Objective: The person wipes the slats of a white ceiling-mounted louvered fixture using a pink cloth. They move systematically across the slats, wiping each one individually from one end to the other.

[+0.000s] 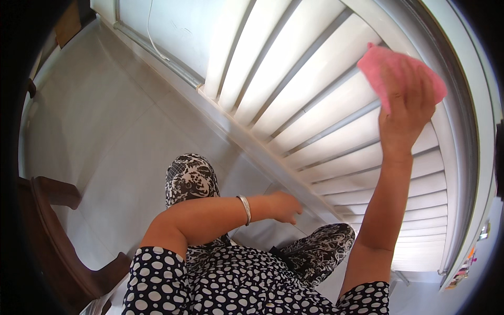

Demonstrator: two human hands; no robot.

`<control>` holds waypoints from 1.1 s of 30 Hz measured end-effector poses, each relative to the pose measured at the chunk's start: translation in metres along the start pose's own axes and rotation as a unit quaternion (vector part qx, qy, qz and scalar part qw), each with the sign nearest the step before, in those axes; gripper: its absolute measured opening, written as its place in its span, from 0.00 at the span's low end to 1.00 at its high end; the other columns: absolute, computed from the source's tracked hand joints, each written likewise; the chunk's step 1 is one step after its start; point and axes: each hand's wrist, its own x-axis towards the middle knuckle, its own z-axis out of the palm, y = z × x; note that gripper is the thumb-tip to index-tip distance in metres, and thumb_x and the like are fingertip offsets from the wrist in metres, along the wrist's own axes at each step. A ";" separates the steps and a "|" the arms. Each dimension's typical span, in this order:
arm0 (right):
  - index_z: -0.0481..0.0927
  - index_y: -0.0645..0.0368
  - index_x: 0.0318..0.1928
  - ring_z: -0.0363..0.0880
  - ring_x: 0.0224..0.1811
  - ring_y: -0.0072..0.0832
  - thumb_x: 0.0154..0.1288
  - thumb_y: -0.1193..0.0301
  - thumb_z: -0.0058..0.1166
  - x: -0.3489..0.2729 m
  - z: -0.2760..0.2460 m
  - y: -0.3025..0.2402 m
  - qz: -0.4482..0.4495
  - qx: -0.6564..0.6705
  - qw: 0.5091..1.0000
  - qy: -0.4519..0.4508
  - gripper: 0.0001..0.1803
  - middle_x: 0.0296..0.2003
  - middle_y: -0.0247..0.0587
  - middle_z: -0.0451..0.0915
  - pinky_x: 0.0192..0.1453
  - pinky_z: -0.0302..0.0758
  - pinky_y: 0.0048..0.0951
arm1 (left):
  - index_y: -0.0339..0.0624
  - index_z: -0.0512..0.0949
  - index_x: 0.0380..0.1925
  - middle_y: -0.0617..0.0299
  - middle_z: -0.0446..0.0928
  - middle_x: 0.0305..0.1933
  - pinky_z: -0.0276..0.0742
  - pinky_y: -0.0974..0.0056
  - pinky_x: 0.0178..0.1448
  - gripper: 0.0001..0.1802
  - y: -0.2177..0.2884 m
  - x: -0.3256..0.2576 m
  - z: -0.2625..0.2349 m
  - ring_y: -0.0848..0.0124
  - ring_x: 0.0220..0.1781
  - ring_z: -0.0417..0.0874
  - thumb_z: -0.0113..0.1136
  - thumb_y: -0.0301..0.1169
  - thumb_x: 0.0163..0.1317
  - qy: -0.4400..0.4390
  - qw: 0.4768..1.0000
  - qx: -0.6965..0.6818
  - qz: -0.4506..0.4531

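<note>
Fingers spread over a pink cloth [367, 65], my right hand [407, 100] presses it against the upper part of a white slatted panel [331, 63]. The cloth lies bunched where the slats meet the panel's outer frame. My right arm is stretched out far. My left hand [286, 207] hangs above my lap, near the panel's lower edge, and touches nothing. Its fingers are loosely bent, slightly blurred, with the thumb apart and no object showing in them. A silver bangle [245, 210] sits on my left wrist.
Dark brown carved wooden furniture [63, 247] stands close on my left. Grey floor tiles [105, 147] stretch along the panel's base rail. A thin white cord [151, 37] hangs at the far left over a pale surface. My bent knees [191, 176] are near the panel.
</note>
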 end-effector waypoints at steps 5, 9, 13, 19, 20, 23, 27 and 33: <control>0.79 0.47 0.53 0.72 0.57 0.42 0.47 0.83 0.57 -0.032 0.029 -0.054 0.010 0.086 0.994 -0.067 0.29 0.52 0.35 0.76 0.57 0.70 0.44 | 0.44 0.77 0.50 0.55 0.79 0.49 0.75 0.50 0.53 0.22 0.016 -0.007 0.003 0.54 0.52 0.79 0.60 0.45 0.61 -0.040 0.998 0.023 0.034; 0.78 0.46 0.50 0.71 0.58 0.34 0.57 0.69 0.51 -0.065 0.048 -0.108 -0.008 0.087 0.984 -0.158 0.18 0.53 0.32 0.75 0.61 0.61 0.39 | 0.42 0.77 0.43 0.53 0.78 0.44 0.76 0.50 0.47 0.19 0.024 -0.016 0.002 0.53 0.48 0.81 0.60 0.44 0.61 -0.063 0.996 0.036 0.057; 0.76 0.54 0.48 0.71 0.57 0.34 0.56 0.70 0.50 -0.103 0.073 -0.160 -0.053 0.185 0.953 -0.232 0.17 0.50 0.36 0.75 0.59 0.62 0.37 | 0.40 0.76 0.40 0.52 0.78 0.42 0.77 0.49 0.45 0.18 0.020 -0.013 0.015 0.52 0.45 0.82 0.60 0.44 0.60 -0.068 0.995 0.045 0.063; 0.77 0.55 0.42 0.71 0.49 0.35 0.53 0.72 0.51 -0.131 0.091 -0.205 -0.077 0.258 0.900 -0.343 0.13 0.42 0.38 0.75 0.56 0.65 0.35 | 0.41 0.77 0.40 0.53 0.79 0.41 0.77 0.49 0.44 0.18 0.016 -0.009 0.016 0.53 0.44 0.82 0.61 0.44 0.59 -0.068 0.994 0.061 0.062; 0.77 0.54 0.41 0.71 0.48 0.35 0.52 0.72 0.51 -0.139 0.097 -0.213 -0.086 0.259 0.897 -0.349 0.13 0.41 0.37 0.75 0.56 0.65 0.35 | 0.42 0.77 0.40 0.54 0.79 0.41 0.77 0.49 0.45 0.18 0.015 -0.011 0.013 0.54 0.45 0.82 0.62 0.44 0.59 -0.064 0.994 0.068 0.062; 0.78 0.53 0.36 0.71 0.50 0.34 0.51 0.70 0.53 -0.154 0.104 -0.227 -0.096 0.274 0.881 -0.374 0.09 0.41 0.36 0.76 0.58 0.66 0.36 | 0.44 0.78 0.43 0.56 0.79 0.44 0.77 0.51 0.46 0.18 0.010 -0.008 0.014 0.56 0.47 0.81 0.62 0.44 0.58 -0.052 0.992 0.100 0.061; 0.79 0.53 0.35 0.71 0.54 0.36 0.51 0.69 0.53 -0.178 0.112 -0.234 -0.059 0.284 0.891 -0.350 0.09 0.42 0.37 0.76 0.62 0.65 0.38 | 0.47 0.78 0.46 0.59 0.79 0.48 0.77 0.52 0.48 0.20 0.010 0.002 0.012 0.59 0.48 0.81 0.62 0.44 0.58 -0.073 0.985 0.152 0.037; 0.79 0.53 0.39 0.70 0.58 0.37 0.52 0.67 0.52 -0.133 0.065 -0.180 -0.075 0.213 0.945 -0.235 0.12 0.45 0.37 0.77 0.64 0.63 0.42 | 0.48 0.78 0.45 0.59 0.79 0.46 0.77 0.52 0.47 0.19 0.004 -0.002 0.003 0.59 0.47 0.82 0.62 0.45 0.58 -0.071 0.979 0.190 0.012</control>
